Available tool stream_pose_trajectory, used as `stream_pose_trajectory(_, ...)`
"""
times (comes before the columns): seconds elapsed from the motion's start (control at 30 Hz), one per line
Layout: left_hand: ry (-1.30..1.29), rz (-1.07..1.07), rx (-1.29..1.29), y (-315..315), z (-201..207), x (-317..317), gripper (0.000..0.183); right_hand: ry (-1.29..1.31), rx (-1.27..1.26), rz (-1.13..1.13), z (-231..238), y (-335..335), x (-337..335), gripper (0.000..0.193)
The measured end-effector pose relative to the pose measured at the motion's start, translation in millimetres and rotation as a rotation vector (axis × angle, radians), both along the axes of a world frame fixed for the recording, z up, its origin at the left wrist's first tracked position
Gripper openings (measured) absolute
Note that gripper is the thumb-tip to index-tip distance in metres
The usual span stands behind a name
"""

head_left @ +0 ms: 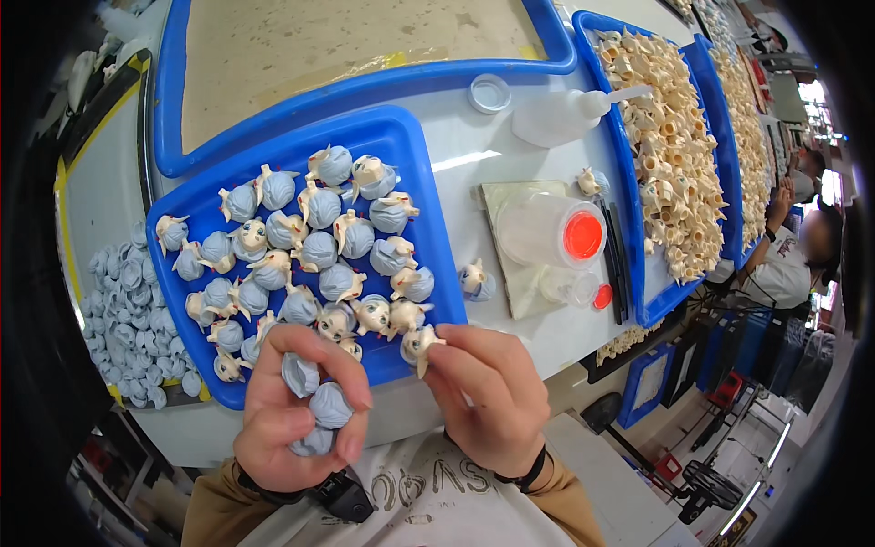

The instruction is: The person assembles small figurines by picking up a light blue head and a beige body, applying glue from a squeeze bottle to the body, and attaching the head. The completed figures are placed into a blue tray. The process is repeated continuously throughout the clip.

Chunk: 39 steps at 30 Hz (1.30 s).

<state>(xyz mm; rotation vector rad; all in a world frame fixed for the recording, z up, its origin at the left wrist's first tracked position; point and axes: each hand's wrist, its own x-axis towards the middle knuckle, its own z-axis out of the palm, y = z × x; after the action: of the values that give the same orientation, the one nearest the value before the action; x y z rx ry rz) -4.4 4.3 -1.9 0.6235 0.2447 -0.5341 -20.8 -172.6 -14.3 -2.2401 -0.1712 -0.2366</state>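
In my left hand [292, 410], with the fingers curled, are several grey-blue moulded hair pieces [331, 406] for small doll heads. My right hand [488, 392] pinches a cream doll head [420, 347] between thumb and fingertips, over the near right corner of a blue tray [415, 146]. Many doll heads lie in that tray, most with a grey-blue hair piece on them; several near my hands show painted faces. Part of the tray's near edge is hidden behind my left hand.
Loose hair pieces [137, 319] are heaped left of the tray. To the right stand a red-centred clear cup [538, 232], a white squeeze bottle [556, 118] and dark pens [615, 264]. Beyond is a blue bin of cream parts [670, 155]. A person [784, 264] sits farther right.
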Motion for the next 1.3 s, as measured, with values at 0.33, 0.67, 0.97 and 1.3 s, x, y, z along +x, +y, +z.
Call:
stream_pose_trajectory(0.33,-0.077,0.027,0.027,-2,-2,-3,0.035,0.088,-0.378,0.044,15,-12,-7,0.04)
stream_pose_trajectory(0.67,-0.007,-0.142,0.003,-2,2,1,0.042,0.036,-0.312,0.038,28,-22,-22,0.035)
stream_pose_trajectory(0.97,0.051,-0.085,-0.042,2,3,0,0.031,0.103,-0.395,0.151,14,8,-7,0.04)
stream_pose_trajectory(1.3,0.007,-0.309,0.164,-9,12,-2,0.056,-0.026,-0.293,-0.662,50,-136,9,0.016)
